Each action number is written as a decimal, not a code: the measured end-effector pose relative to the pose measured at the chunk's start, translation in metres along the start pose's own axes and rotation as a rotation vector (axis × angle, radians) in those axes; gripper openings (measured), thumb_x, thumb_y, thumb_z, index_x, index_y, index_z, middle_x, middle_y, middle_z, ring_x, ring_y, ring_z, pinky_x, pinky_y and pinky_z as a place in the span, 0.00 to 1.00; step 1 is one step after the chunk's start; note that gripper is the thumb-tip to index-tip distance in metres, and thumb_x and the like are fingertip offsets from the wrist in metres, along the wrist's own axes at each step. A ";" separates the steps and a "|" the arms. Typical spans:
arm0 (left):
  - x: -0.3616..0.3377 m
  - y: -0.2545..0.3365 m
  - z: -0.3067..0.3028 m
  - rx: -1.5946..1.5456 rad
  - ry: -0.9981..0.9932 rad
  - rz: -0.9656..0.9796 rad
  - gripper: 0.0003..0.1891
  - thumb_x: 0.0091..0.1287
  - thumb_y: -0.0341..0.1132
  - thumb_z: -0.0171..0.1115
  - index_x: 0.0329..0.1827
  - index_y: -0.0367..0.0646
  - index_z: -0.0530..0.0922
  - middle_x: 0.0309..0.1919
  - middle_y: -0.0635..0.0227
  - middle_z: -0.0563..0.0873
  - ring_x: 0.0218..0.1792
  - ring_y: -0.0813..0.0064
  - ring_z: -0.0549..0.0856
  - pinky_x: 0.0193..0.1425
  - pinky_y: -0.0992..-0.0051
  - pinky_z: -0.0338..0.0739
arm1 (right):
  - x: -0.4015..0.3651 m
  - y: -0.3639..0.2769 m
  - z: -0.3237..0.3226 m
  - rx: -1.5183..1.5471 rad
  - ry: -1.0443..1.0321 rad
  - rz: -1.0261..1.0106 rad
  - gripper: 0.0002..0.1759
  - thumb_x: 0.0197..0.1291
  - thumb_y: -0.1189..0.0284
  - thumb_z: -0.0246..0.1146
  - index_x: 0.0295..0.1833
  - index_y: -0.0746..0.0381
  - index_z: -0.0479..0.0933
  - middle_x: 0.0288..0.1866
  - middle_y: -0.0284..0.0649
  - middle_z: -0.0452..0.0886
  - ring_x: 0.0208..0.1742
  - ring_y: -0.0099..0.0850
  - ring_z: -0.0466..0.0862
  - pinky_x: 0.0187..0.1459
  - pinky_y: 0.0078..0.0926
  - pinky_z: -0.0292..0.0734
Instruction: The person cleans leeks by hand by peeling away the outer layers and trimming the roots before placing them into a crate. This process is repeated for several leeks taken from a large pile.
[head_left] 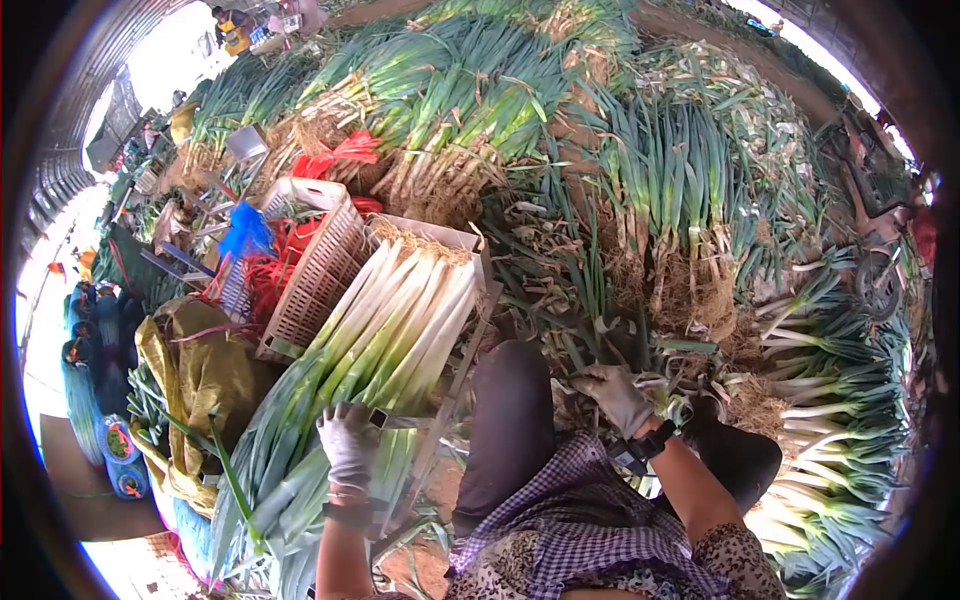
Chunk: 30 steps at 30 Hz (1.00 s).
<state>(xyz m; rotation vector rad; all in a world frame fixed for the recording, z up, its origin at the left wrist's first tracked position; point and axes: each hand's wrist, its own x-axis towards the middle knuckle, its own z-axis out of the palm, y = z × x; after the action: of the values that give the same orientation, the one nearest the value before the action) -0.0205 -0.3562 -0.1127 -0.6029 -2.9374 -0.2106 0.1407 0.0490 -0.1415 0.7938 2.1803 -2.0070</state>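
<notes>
My left hand [348, 446], in a pale work glove, lies on the green leaves of a large bundle of leeks [395, 315], its fingers stretched forward beside the end of a metal bar [400, 421]. The leeks lie side by side on a stand, white stems and roots at the far end, leaves towards me. My right hand [614, 398], also gloved, is beyond my right knee, over leaf scraps. Its fingers are curled together; whatever they may hold cannot be made out. A dark watch-like device [655, 440] is on the right wrist.
Left of the bundle stands a plastic crate [318, 270] with red and blue strapping. A yellowish sack [205, 385] lies nearer. Leek heaps [450, 90] fill the far ground; more leeks [835, 420] line the right. A motorcycle-like vehicle [880, 240] stands at far right; a person [233, 32] is far away.
</notes>
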 end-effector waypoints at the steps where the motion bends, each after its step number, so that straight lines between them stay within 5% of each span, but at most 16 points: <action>1: -0.002 -0.001 0.011 -0.054 -0.004 -0.013 0.09 0.50 0.37 0.67 0.34 0.48 0.82 0.39 0.63 0.82 0.47 0.54 0.78 0.54 0.55 0.71 | 0.000 0.000 0.000 -0.004 0.007 0.016 0.11 0.64 0.78 0.63 0.50 0.71 0.82 0.44 0.38 0.86 0.45 0.21 0.80 0.50 0.19 0.75; 6: -0.015 0.013 0.050 -0.015 0.030 -0.177 0.13 0.49 0.39 0.69 0.35 0.43 0.82 0.43 0.57 0.81 0.51 0.49 0.77 0.56 0.51 0.71 | 0.035 0.034 0.007 0.013 -0.034 -0.046 0.12 0.65 0.73 0.63 0.50 0.67 0.84 0.47 0.39 0.87 0.45 0.23 0.83 0.51 0.21 0.75; 7: -0.013 0.002 0.054 -0.210 -0.117 -0.286 0.12 0.49 0.38 0.69 0.35 0.42 0.81 0.44 0.56 0.81 0.49 0.46 0.78 0.54 0.52 0.73 | 0.036 0.026 0.011 -0.016 -0.036 -0.084 0.12 0.65 0.73 0.63 0.50 0.67 0.84 0.47 0.38 0.88 0.46 0.23 0.83 0.51 0.22 0.76; 9: -0.013 -0.023 0.040 -0.228 -0.337 -0.172 0.19 0.49 0.29 0.67 0.47 0.39 0.79 0.47 0.51 0.82 0.47 0.47 0.81 0.51 0.57 0.77 | 0.040 0.027 0.004 -0.139 -0.037 -0.163 0.12 0.65 0.71 0.64 0.50 0.65 0.84 0.46 0.38 0.87 0.45 0.24 0.84 0.49 0.23 0.76; 10: 0.008 0.010 -0.026 -0.349 -0.492 -0.076 0.22 0.52 0.21 0.63 0.53 0.37 0.78 0.47 0.51 0.83 0.49 0.53 0.83 0.53 0.64 0.78 | 0.041 0.027 0.000 -0.200 -0.034 -0.203 0.12 0.64 0.71 0.65 0.50 0.64 0.84 0.46 0.38 0.87 0.45 0.25 0.84 0.48 0.23 0.76; 12: 0.014 -0.002 -0.024 -0.657 -0.075 -0.345 0.21 0.57 0.14 0.52 0.54 0.34 0.79 0.48 0.57 0.85 0.49 0.67 0.83 0.55 0.67 0.77 | 0.050 0.025 -0.017 0.066 -0.076 0.095 0.11 0.65 0.70 0.64 0.49 0.63 0.84 0.44 0.38 0.86 0.45 0.27 0.83 0.44 0.26 0.78; 15: 0.078 0.125 -0.079 -0.779 0.256 -0.088 0.17 0.61 0.18 0.53 0.52 0.33 0.79 0.47 0.59 0.85 0.47 0.66 0.84 0.56 0.67 0.77 | 0.074 0.034 -0.060 0.390 0.112 0.293 0.13 0.67 0.69 0.63 0.53 0.63 0.82 0.42 0.37 0.85 0.46 0.27 0.83 0.42 0.29 0.79; 18: 0.126 0.260 -0.065 -1.005 0.000 0.248 0.14 0.64 0.19 0.53 0.52 0.33 0.78 0.48 0.62 0.83 0.49 0.72 0.80 0.57 0.73 0.73 | 0.152 0.140 -0.116 0.070 0.300 0.380 0.16 0.66 0.70 0.62 0.57 0.64 0.80 0.46 0.40 0.85 0.48 0.34 0.84 0.45 0.32 0.81; 19: 0.142 0.298 -0.063 -1.064 -0.283 0.263 0.14 0.63 0.19 0.56 0.52 0.35 0.79 0.48 0.62 0.83 0.50 0.71 0.81 0.57 0.74 0.74 | 0.164 0.156 -0.135 -0.500 0.249 0.221 0.17 0.66 0.70 0.61 0.58 0.64 0.78 0.48 0.42 0.85 0.49 0.37 0.84 0.45 0.33 0.82; 21: 0.163 0.350 -0.022 -1.177 -0.410 0.543 0.14 0.60 0.17 0.60 0.49 0.36 0.80 0.44 0.57 0.84 0.47 0.64 0.85 0.50 0.72 0.79 | 0.189 0.180 -0.172 -1.621 0.072 -0.138 0.19 0.66 0.70 0.60 0.61 0.63 0.76 0.51 0.46 0.84 0.51 0.44 0.84 0.47 0.37 0.82; 23: 0.171 0.375 0.011 -1.094 -0.488 0.705 0.15 0.59 0.20 0.63 0.51 0.36 0.79 0.45 0.53 0.83 0.49 0.54 0.84 0.52 0.64 0.79 | 0.221 0.198 -0.200 -1.299 0.258 0.115 0.23 0.65 0.68 0.60 0.65 0.62 0.73 0.53 0.49 0.83 0.53 0.47 0.83 0.49 0.40 0.82; 25: 0.164 0.376 0.031 -1.052 -0.637 0.633 0.16 0.58 0.22 0.64 0.51 0.37 0.79 0.45 0.52 0.83 0.47 0.50 0.84 0.51 0.61 0.79 | 0.253 0.190 -0.221 -1.433 0.115 0.415 0.31 0.62 0.63 0.63 0.69 0.61 0.68 0.53 0.52 0.82 0.55 0.49 0.82 0.51 0.43 0.80; 28: 0.169 0.377 0.037 -0.948 -0.732 0.528 0.16 0.59 0.24 0.64 0.52 0.38 0.79 0.46 0.52 0.83 0.47 0.50 0.83 0.51 0.62 0.78 | 0.282 0.177 -0.241 -0.454 0.700 0.639 0.25 0.58 0.60 0.66 0.59 0.62 0.78 0.53 0.51 0.83 0.53 0.43 0.85 0.50 0.38 0.83; 30: 0.174 0.383 0.036 -0.900 -0.653 0.512 0.17 0.63 0.25 0.63 0.55 0.38 0.79 0.49 0.52 0.83 0.51 0.53 0.83 0.54 0.65 0.78 | 0.292 0.173 -0.245 -0.667 0.701 0.594 0.30 0.59 0.58 0.67 0.61 0.65 0.75 0.51 0.52 0.84 0.50 0.46 0.86 0.50 0.39 0.83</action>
<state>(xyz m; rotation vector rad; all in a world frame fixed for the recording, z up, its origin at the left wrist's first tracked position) -0.0298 0.0648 -0.0781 -1.7794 -2.9438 -1.5538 0.0304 0.3769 -0.3781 1.8851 2.2535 -0.6973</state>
